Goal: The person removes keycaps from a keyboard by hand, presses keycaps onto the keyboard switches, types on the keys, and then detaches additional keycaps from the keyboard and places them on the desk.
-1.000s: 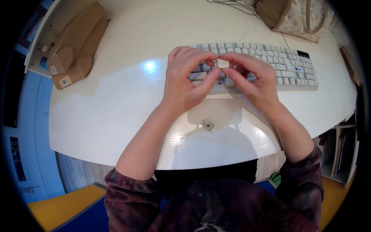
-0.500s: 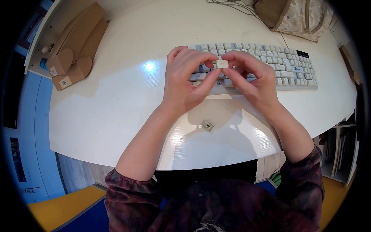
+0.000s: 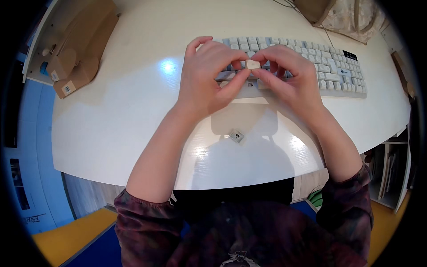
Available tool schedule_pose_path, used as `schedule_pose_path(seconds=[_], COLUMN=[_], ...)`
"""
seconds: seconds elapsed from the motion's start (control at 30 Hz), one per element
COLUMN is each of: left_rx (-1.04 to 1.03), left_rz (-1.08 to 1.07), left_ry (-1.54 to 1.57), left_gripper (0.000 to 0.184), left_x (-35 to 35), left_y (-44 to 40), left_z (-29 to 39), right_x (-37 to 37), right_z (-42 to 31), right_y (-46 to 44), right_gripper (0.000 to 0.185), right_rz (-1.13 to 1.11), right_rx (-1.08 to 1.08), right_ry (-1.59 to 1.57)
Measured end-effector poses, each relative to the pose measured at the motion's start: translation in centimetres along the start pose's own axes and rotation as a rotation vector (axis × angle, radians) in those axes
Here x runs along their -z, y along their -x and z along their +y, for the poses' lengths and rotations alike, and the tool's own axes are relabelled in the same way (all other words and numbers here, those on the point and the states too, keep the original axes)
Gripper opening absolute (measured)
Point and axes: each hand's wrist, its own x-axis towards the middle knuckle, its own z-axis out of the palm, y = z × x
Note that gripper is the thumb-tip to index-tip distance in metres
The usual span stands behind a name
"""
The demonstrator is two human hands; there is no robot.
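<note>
A small cream keycap (image 3: pixel 252 65) is pinched between my two hands above the keyboard. My left hand (image 3: pixel 209 73) grips its left side with thumb and index finger. On the right side, the thumb and index finger of my right hand (image 3: pixel 291 73) press against it. The white keyboard (image 3: pixel 327 66) lies beneath and behind both hands, which hide part of its left half. An uncapped switch spot (image 3: pixel 250 84) shows in its front row. Closer to me, an upturned keycap (image 3: pixel 236 136) with a dark cross-shaped stem rests on the table.
Folded brown cardboard (image 3: pixel 82 49) stands at the left edge of the white table (image 3: pixel 111 120). A patterned bag (image 3: pixel 344 18) sits at the back right, with dark cables (image 3: pixel 284 4) beside it. Shelves (image 3: pixel 391 169) stand beyond the table's right side.
The view has shifted slightly, so the table and keyboard appear a little higher. Both hands still pinch the keycap, which appears tilted a bit differently.
</note>
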Motion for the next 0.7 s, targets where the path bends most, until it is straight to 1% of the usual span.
schedule_pose_path(seconds=[0.03, 0.13, 0.23, 0.33, 0.43, 0.53, 0.7], left_rx=[-0.007, 0.087, 0.328, 0.446, 0.492, 0.479, 0.446], left_rz=[-0.010, -0.082, 0.021, -0.135, -0.373, -0.462, -0.487], left_ry=[-0.003, 0.053, 0.260, 0.360, 0.374, 0.244, 0.174], left_gripper=[0.018, 0.027, 0.044, 0.059, 0.068, 0.073, 0.074], left_x=[0.1, 1.0, 1.3, 1.7, 2.6, 2.9, 2.6], left_y=[0.0, 0.0, -0.3, 0.3, 0.5, 0.7, 0.9], left_z=[-0.2, -0.6, -0.7, -2.0, -2.3, -2.3, -2.1], right_x=[-0.1, -0.5, -1.2, -1.7, -2.2, -2.3, -2.2], right_z=[0.1, 0.7, 0.8, 0.6, 0.7, 0.7, 0.3], right_y=[0.1, 0.2, 0.5, 0.6, 0.8, 0.8, 0.7], right_gripper=[0.019, 0.019, 0.019, 0.019, 0.019, 0.018, 0.016], right_rz=[-0.005, -0.009, -0.020, -0.044, -0.064, -0.075, -0.117], right_rx=[-0.011, -0.006, 0.045, 0.087, 0.108, 0.110, 0.086], right_ry=[-0.018, -0.043, 0.004, 0.072, 0.108, 0.132, 0.145])
